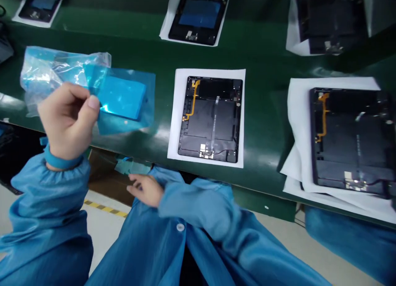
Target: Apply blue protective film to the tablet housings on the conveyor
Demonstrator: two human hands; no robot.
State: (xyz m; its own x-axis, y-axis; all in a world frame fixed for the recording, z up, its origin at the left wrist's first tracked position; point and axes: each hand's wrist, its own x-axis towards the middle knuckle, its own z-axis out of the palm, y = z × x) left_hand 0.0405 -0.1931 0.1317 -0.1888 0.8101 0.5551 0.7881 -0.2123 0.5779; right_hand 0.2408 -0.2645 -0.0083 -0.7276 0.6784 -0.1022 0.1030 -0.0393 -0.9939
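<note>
My left hand point(69, 112), with a blue wristband point(62, 157), pinches the left edge of a translucent blue film point(147, 123) between thumb and fingers. Under or within that film shows a flat, shiny blue rectangular piece point(123, 98); I cannot tell whether it is attached. A crumpled clear plastic bag point(52, 71) lies behind the hand. My right hand point(147, 190) is below the table edge, in front of my body, fingers apart and nothing visible in it. Straight ahead, an opened tablet housing point(202, 125) with an orange flex cable point(194, 98) rests on white paper point(177, 125).
Another opened housing point(340, 150) lies at the right on stacked white sheets point(297, 112). More housings line the back, one with a blue panel point(199, 13). Beneath the green table point(266, 112), a brown box point(103, 174) stands near a pale green-blue piece point(131, 166).
</note>
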